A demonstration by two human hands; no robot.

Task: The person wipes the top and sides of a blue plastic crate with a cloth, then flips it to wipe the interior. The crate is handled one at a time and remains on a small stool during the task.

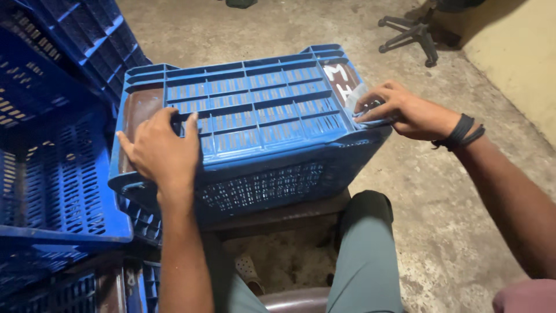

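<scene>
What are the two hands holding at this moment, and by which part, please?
An upturned blue crate: the left hand lies flat on its slotted base, and the right hand pinches the far right corner edge.

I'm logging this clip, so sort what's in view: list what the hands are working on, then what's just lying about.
In hand:
- upturned blue crate, resting on a brown stool
- left hand, flat on the crate's base
- right hand, fingers at the crate's right corner

Lying about:
- stacked blue crates at left
- chair base on the concrete floor
</scene>
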